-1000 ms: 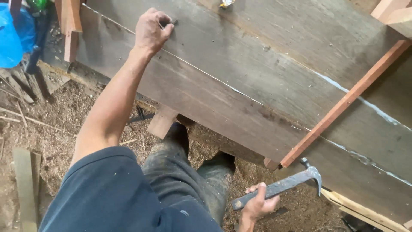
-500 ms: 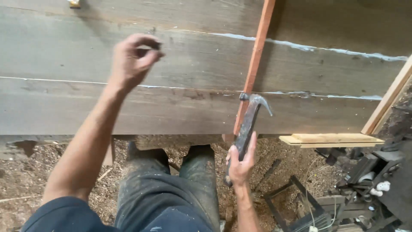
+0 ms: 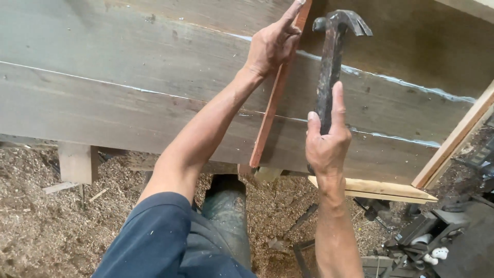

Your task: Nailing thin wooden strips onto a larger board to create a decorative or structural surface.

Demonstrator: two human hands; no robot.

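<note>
Sawdust floor (image 3: pixel 46 231), grey planks (image 3: pixel 128 108) — hammer (image 3: pixel 329 72) raised

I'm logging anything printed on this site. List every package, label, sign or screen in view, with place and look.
None in view: no package, label, sign or screen.
The grey wooden planks carry only pale seam lines.
The dark clutter at lower right is too unclear to tell.
</note>
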